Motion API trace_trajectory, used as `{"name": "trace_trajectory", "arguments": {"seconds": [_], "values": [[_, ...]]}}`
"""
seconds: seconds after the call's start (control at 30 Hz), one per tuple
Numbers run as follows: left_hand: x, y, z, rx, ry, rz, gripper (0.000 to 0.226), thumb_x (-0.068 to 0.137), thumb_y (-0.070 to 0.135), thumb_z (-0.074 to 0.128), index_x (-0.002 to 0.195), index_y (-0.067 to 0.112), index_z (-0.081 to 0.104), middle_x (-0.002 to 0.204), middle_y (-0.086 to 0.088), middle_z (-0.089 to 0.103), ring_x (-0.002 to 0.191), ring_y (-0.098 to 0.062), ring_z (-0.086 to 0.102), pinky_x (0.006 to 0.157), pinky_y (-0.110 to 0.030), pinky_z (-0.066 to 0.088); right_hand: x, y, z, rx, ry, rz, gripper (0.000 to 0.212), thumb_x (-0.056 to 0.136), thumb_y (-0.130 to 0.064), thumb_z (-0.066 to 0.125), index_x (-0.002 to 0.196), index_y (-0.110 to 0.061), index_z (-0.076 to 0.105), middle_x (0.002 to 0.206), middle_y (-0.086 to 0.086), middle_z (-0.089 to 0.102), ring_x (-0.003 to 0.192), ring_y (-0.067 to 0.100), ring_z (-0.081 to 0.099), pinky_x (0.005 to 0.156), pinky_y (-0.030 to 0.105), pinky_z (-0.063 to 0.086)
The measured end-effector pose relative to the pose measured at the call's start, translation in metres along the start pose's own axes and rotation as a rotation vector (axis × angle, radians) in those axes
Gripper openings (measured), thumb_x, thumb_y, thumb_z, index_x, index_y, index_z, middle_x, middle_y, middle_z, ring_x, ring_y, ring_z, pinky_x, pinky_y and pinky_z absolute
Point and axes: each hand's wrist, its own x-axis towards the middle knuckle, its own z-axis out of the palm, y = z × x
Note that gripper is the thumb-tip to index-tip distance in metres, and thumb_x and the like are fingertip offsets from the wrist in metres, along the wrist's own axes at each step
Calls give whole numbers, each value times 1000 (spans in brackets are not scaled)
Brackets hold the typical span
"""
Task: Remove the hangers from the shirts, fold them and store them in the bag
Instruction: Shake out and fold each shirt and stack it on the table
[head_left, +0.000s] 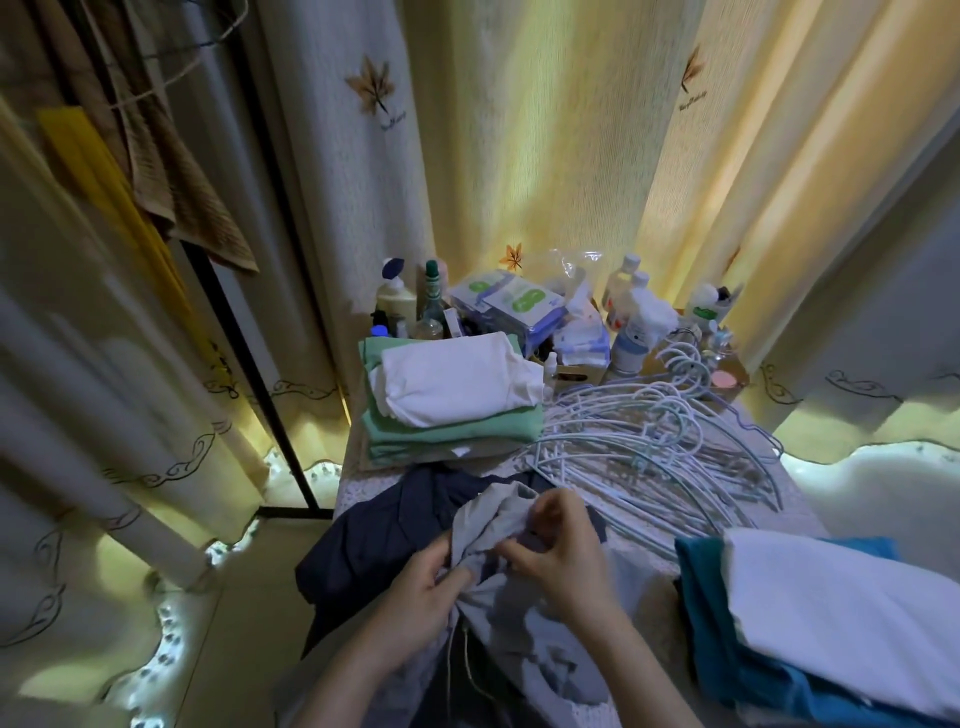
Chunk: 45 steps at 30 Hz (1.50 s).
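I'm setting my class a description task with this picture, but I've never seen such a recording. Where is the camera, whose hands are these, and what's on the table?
No machine here: one camera worn on a person's head looks forward and down, so the two bare hands are the wearer's own. The left hand and right hand both grip a crumpled grey garment, next to a dark blue garment. On the table lie a folded stack of white and green clothes, a heap of pale hangers, and bottles and packets at the back. Teal and white clothes lie at the near right.
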Motion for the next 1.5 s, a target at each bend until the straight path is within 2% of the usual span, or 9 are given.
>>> {"name": "trace_trajectory", "arguments": {"seconds": [0.1, 0.23, 0.5, 0.6, 0.73, 0.97, 1.17, 1.27, 1.5], "values": [[-3, 9, -9, 88, -183, 34, 31, 98, 13, 47, 124, 26, 58, 121, 13, 66, 113, -6, 60, 86, -16, 47, 20, -2, -23, -21, -258, -236, 76, 64, -24, 86, 129, -23, 46, 132, -9, 44, 123, 1, 43, 98, 16, 41], [-2, 50, -25, 245, -223, 156, 34, 97, 6, 46, 117, 29, 61, 120, 17, 65, 112, -2, 59, 91, -18, 46, 35, -41, -30, 103, -596, -162, 27, 77, -19, 78, 98, -32, 69, 99, -11, 72, 93, 1, 65, 79, 20, 51], [-15, 166, -76, 224, -119, 544, 49, 78, 22, 76, 112, 25, 41, 112, 15, 62, 94, -8, 67, 71, -19, 54, 73, -215, -106, 3, -330, -571, 13, 76, -28, 75, 84, -35, 67, 85, -16, 72, 79, 0, 67, 67, 15, 54], [-15, 192, -86, 327, -22, 635, 29, 79, 13, 72, 95, 32, 56, 103, 6, 67, 96, -7, 66, 76, -17, 53, 75, -273, -133, -157, -252, -703, 16, 75, -24, 77, 84, -33, 66, 76, -14, 69, 76, -3, 65, 67, 13, 53], [-4, 229, -89, 392, 236, 738, 52, 86, -5, 57, 74, 43, 72, 91, 20, 70, 92, 6, 63, 74, -8, 50, 84, -326, -149, -436, -44, -829, 17, 74, -30, 78, 79, -34, 62, 65, -24, 57, 63, -14, 56, 56, 3, 40], [14, 281, -67, 269, 338, 656, 30, 96, 38, 43, 87, 36, 72, 93, 17, 66, 93, 0, 58, 76, -16, 42, 105, -360, -147, -694, 136, -864, 27, 76, -38, 73, 81, -13, 65, 76, 7, 65, 71, 26, 60, 68, 40, 52], [15, 306, -50, 184, 316, 635, 63, 56, 87, 41, 72, 37, 75, 76, 20, 72, 72, 8, 65, 63, -14, 44, 103, -367, -134, -869, 143, -865, 26, 79, -39, 66, 72, -20, 49, 67, 2, 53, 65, 29, 55, 52, 32, 44], [22, 313, -44, 267, 402, 658, 52, 52, 83, 55, 63, 34, 69, 65, 30, 66, 63, 15, 59, 63, -19, 44, 101, -372, -134, -920, 151, -885, 27, 80, -33, 65, 68, -23, 43, 64, -2, 44, 62, 29, 50, 47, 28, 32], [39, 316, -48, 415, 505, 804, 17, 74, 37, 71, 61, 37, 61, 59, 29, 61, 63, 13, 57, 56, -13, 43, 106, -380, -146, -893, 67, -1003, 29, 79, -40, 71, 78, -17, 54, 75, 8, 60, 70, 30, 57, 66, 41, 51]]}}
